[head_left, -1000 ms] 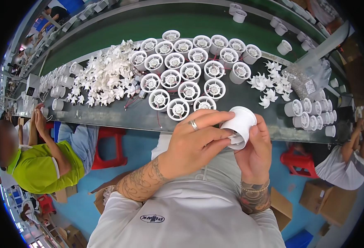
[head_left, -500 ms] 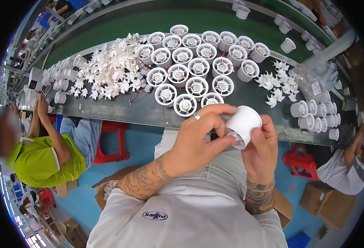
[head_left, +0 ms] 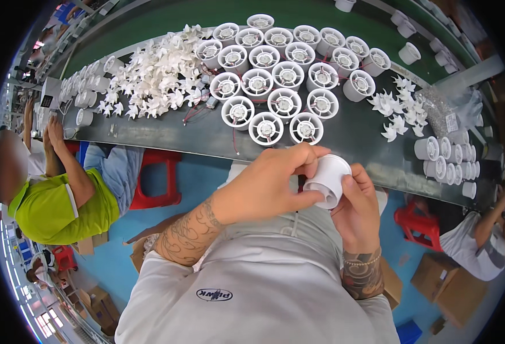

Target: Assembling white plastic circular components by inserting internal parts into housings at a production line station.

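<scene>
Left hand (head_left: 267, 182) and right hand (head_left: 357, 202) grip a cup (head_left: 334, 175). Its long axis slants between them, open end down and slightly left.

1. Spoked white housings (head_left: 287, 75) cluster on the desk (head_left: 166, 132).
2. Left of the cluster: heaped white bladed wheels (head_left: 155, 77).
3. Right of the cluster: a smaller wheel group (head_left: 386, 104).
4. On the person's side of the cluster: the right hand (head_left: 357, 206) grips a white cup (head_left: 331, 174), the left hand (head_left: 272, 179) touching it.
</scene>
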The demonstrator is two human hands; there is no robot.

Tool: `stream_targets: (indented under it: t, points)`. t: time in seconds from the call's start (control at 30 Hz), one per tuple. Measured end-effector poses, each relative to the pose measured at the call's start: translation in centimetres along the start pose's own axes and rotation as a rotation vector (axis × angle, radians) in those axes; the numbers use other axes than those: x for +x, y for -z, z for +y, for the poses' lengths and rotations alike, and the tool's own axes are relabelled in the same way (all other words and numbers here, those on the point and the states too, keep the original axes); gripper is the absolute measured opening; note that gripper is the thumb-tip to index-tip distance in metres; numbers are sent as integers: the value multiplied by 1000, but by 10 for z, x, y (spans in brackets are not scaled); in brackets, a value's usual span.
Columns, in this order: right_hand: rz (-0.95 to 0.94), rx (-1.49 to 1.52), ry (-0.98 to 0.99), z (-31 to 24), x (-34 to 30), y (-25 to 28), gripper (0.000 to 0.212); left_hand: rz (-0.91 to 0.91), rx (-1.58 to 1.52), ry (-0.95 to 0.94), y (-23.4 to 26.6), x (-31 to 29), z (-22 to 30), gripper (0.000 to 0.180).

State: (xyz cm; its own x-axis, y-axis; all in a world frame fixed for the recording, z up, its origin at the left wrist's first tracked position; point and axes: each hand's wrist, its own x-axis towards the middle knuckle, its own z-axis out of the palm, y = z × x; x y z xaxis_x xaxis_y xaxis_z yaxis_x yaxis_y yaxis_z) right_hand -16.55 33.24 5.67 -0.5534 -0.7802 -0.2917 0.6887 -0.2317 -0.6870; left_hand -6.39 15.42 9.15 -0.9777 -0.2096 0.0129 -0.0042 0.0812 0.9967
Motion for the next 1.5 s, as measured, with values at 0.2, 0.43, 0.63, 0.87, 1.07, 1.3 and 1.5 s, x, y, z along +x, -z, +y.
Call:
stream_targets:
  t: [0.2, 0.43, 0.63, 0.87, 1.07, 1.3, 1.5]
  points:
    - [38, 70, -8, -2, -8, 7, 22, -53, -7, -10, -16, 7, -5, 42]
    - [296, -421, 213, -13, -22, 40, 26, -86, 331, -138, -40, 5, -4, 59]
    - [1168, -1689, 1145, -90, -51, 180, 22, 96, 129, -68, -13, -20, -2, 55]
    - [1199, -1948, 802, -189, -52, 344, 41, 460, 33, -513, 24, -36, -14, 23]
    - [917, -1892, 790, -248, -56, 400, 55, 925, 67, -377, 63, -44, -37, 13]
    - [927, -2092, 851, -268, -61, 462, 74, 1225, 196, -63, 124, -92, -108, 17]
    - [1289, -2040, 1251, -222, -31, 276, 54, 1166, 906, 23, 159, -87, -102, 38]
